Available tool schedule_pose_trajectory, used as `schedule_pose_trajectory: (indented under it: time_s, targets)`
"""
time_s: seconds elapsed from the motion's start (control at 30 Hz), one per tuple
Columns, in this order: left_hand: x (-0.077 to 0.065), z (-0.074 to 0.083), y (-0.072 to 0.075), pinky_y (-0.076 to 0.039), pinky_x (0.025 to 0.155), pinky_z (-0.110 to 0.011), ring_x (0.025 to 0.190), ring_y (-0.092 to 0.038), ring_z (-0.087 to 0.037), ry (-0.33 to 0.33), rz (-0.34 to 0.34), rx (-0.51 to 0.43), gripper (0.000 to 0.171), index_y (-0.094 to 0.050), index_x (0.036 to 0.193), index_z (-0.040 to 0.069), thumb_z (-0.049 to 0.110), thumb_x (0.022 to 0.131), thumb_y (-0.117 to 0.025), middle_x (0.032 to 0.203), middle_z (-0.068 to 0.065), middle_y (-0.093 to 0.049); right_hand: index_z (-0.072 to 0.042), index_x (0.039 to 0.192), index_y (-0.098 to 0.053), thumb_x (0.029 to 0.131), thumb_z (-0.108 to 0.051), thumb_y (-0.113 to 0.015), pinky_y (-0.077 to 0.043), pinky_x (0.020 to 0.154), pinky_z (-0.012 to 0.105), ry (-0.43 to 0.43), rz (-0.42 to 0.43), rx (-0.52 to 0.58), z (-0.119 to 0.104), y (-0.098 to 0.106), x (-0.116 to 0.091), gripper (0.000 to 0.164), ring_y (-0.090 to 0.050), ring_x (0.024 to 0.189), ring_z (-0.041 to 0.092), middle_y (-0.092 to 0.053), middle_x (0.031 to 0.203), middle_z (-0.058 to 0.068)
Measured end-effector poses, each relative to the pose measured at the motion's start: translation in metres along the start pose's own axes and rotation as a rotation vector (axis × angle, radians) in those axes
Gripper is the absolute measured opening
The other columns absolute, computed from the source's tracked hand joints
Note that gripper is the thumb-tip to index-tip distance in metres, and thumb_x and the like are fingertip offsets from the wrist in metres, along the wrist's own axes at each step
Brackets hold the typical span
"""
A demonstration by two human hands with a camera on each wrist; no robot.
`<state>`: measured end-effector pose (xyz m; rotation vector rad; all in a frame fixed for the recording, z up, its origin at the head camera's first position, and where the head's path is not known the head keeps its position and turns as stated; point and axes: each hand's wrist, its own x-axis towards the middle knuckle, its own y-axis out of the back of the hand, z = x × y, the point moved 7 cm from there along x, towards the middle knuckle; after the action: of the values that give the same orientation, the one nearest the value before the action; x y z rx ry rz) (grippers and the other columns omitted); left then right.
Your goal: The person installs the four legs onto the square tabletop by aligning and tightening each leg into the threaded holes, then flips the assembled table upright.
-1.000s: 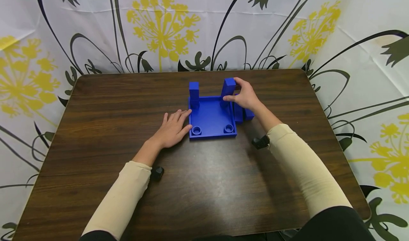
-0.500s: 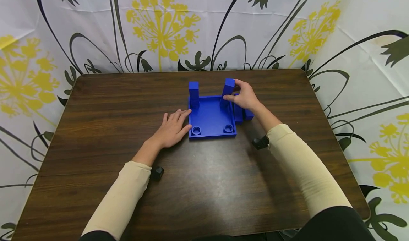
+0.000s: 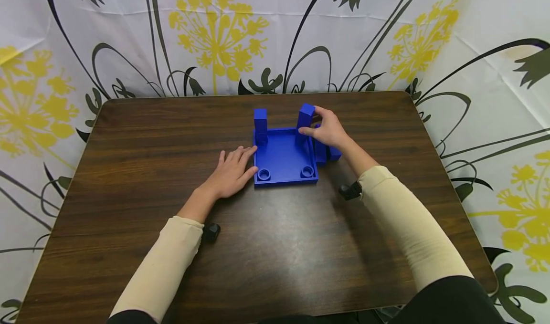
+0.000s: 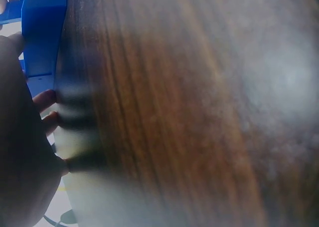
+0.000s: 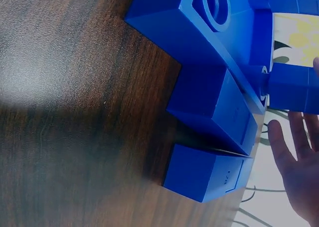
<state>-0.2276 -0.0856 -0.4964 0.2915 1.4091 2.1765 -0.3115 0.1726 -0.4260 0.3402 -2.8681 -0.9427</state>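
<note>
Dark brown wood grain fills most of the head view: the counter [image 3: 275,247], with a flowered white backdrop cloth [image 3: 129,37] hung behind it across the top of the frame. A little above centre sits the blue square base plate [image 3: 283,159], its two near corners showing round sockets, its two far corners each carrying an upright blue block.

My left hand [image 3: 232,171] lies flat on the counter, fingers straight and relaxed, their tips touching the plate's left edge. My right hand [image 3: 328,130] is curled around the far-right upright block [image 3: 304,121], thumb low at its foot and fingers behind its top. The far-left upright block [image 3: 259,123] stands untouched.

Just right of the plate, under my right palm, two spare blue blocks [image 5: 214,142] lie side by side on the counter, the nearer one touching the plate's wall; the right wrist view shows them clearly.

Compared with a second ago, almost nothing has shifted: the right block leans a touch less and my fingers sit the same way around it. I judge it is now about seated in its socket, with two sockets yet to fill.
</note>
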Motion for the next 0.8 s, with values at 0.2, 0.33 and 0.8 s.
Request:
schedule_pose_trajectory:
  time_s: [0.2, 0.33, 0.8]
  targets:
    - [0.0001, -0.0002, -0.0006, 0.003, 0.111, -0.064, 0.149, -0.009, -0.031, -0.001, 0.0, 0.003, 0.066, -0.011, 0.159, 0.023, 0.055, 0.104, -0.028, 0.16, -0.011, -0.021, -0.005, 0.141, -0.05, 0.084, 0.003, -0.072, -0.038, 0.103, 0.051, 0.016, -0.068, 0.134, 0.0007, -0.001, 0.0015, 0.062, -0.055, 0.12, 0.033, -0.059, 0.129, 0.019]
    - [0.0, -0.0007, -0.0012, 0.003, 0.111, -0.064, 0.149, -0.009, -0.031, -0.002, 0.004, 0.002, 0.066, -0.011, 0.159, 0.023, 0.055, 0.104, -0.028, 0.159, -0.011, -0.021, -0.003, 0.138, -0.053, 0.085, 0.002, -0.072, -0.042, 0.101, 0.048, 0.026, -0.078, 0.129, 0.0013, -0.0014, 0.0015, 0.056, -0.057, 0.118, 0.034, -0.06, 0.126, 0.019]
    - [-0.0001, 0.0004, -0.0003, 0.003, 0.111, -0.064, 0.148, -0.009, -0.032, -0.002, 0.002, 0.005, 0.066, -0.011, 0.159, 0.023, 0.055, 0.104, -0.028, 0.159, -0.011, -0.021, -0.004, 0.131, -0.055, 0.08, -0.011, -0.082, -0.039, 0.1, 0.053, 0.009, -0.035, 0.028, 0.002, 0.0019, 0.0018, 0.058, -0.056, 0.114, 0.032, -0.063, 0.119, 0.015]
